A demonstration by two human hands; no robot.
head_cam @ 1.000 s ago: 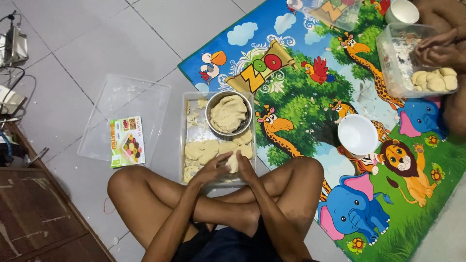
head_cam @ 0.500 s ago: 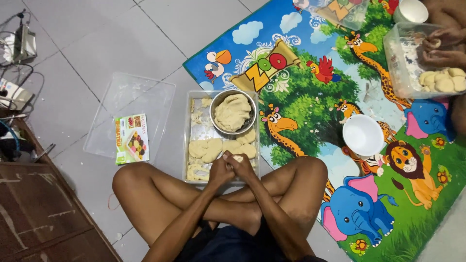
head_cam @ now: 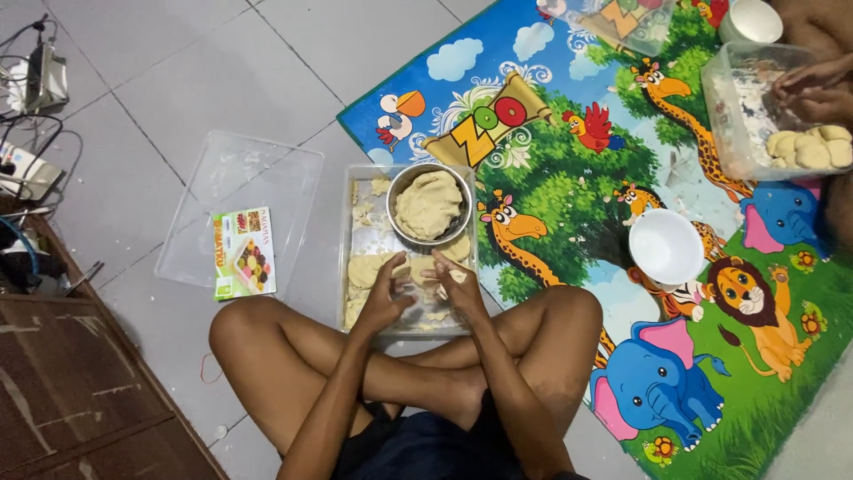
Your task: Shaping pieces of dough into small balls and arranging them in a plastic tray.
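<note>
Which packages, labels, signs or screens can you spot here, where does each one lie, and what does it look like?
Printed leaflet or flat packet: lies on the clear plastic lid left of the dough tray; rectangular, green and white, with small food pictures.
Scroll-shaped sign: printed on the animal play mat, just beyond the metal bowl; tan banner with large coloured letters.

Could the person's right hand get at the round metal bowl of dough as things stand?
Probably yes: the right hand hovers over the clear rectangular tray, and the round metal bowl sits just beyond it, nothing between them.
</note>
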